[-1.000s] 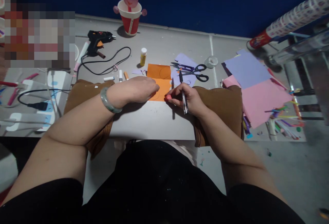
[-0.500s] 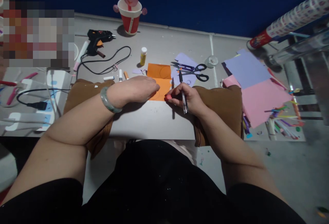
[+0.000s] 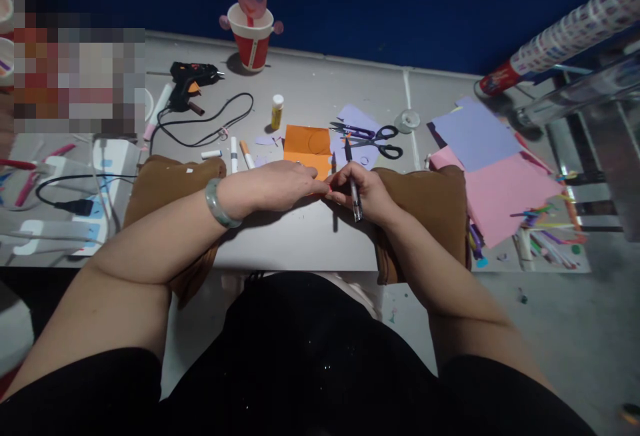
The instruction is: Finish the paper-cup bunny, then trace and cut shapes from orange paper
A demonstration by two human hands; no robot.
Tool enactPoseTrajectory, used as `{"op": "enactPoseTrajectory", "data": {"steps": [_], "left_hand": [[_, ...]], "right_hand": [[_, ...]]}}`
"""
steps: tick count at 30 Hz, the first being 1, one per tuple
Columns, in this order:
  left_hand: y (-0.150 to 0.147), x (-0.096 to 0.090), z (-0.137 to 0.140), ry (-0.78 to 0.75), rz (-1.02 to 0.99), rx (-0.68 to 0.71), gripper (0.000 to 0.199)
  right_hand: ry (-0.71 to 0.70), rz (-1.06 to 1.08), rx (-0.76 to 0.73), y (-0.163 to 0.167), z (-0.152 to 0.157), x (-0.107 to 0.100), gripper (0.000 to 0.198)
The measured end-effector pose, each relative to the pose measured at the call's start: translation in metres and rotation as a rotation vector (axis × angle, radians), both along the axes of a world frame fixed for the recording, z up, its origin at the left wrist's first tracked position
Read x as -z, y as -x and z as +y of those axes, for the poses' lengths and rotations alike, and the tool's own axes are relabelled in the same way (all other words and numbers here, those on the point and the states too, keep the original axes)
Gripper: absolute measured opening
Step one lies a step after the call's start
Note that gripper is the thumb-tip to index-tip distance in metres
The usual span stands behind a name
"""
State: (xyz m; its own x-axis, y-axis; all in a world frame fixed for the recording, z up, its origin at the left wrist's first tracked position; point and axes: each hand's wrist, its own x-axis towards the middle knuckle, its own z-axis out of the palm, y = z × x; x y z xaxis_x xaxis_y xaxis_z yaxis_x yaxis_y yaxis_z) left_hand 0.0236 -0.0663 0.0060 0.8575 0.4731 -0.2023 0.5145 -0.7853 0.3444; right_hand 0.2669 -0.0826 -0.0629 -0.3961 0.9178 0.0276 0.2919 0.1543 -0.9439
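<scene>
My left hand point(image 3: 277, 185), with a green bangle at the wrist, reaches across the lower part of an orange sheet point(image 3: 307, 139). Its closed fingertips meet a small red round piece point(image 3: 329, 187) at my right fingertips. Most of that piece is hidden. My right hand point(image 3: 367, 191) is closed, with a clear, dark-tipped pen point(image 3: 355, 191) tucked upright between its fingers and the red piece at its thumb and index finger. A drawn circle shows on the orange sheet. Just beyond the pen, black-handled scissors point(image 3: 387, 141) and a purple-handled tool point(image 3: 357, 131) lie on purple paper point(image 3: 357, 116).
A glue stick point(image 3: 277, 113), a black glue gun point(image 3: 193, 83) and a decorated paper cup point(image 3: 253, 36) stand or lie toward the back. Tape point(image 3: 407, 120), pink paper point(image 3: 505, 199) and stacked cups point(image 3: 565, 36) are at right. A power strip point(image 3: 103, 203) sits left. Brown cloth point(image 3: 425, 203) lies under my forearms.
My left hand has moved right and slightly nearer me, across the orange sheet, until its fingertips reach the red piece at my right fingers. The right hand has barely moved and still holds the pen.
</scene>
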Motion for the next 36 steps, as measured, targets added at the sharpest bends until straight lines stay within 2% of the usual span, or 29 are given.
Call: {"op": "enactPoseTrajectory", "data": {"steps": [10,14,17,21,26,28,31,36], "left_hand": [[0.002,-0.001,-0.001,-0.016,0.066,-0.009,0.04],[0.003,0.0,-0.002,-0.024,0.096,-0.018,0.045],[0.004,-0.001,-0.002,-0.012,0.102,-0.019,0.047],[0.004,-0.001,-0.003,-0.029,0.086,-0.033,0.045],[0.004,0.0,-0.004,-0.066,0.055,-0.005,0.045],[0.004,0.0,-0.004,-0.06,0.054,-0.013,0.046],[0.005,-0.001,-0.004,-0.047,0.071,-0.015,0.046],[0.005,0.004,-0.003,-0.061,0.047,-0.008,0.045]], "right_hand": [[-0.022,-0.021,-0.009,-0.002,0.001,0.005,0.047],[-0.062,-0.015,0.023,-0.005,-0.002,-0.009,0.045],[-0.144,0.01,0.14,-0.009,-0.01,-0.026,0.035],[-0.244,0.174,0.22,-0.01,-0.028,-0.036,0.028],[-0.618,0.186,0.158,-0.013,-0.055,-0.029,0.035],[-0.649,0.113,0.13,-0.013,-0.065,-0.028,0.029],[-0.676,-0.11,0.056,-0.01,-0.074,-0.031,0.02],[-0.851,-0.289,-0.167,-0.003,-0.072,-0.024,0.027]]}}
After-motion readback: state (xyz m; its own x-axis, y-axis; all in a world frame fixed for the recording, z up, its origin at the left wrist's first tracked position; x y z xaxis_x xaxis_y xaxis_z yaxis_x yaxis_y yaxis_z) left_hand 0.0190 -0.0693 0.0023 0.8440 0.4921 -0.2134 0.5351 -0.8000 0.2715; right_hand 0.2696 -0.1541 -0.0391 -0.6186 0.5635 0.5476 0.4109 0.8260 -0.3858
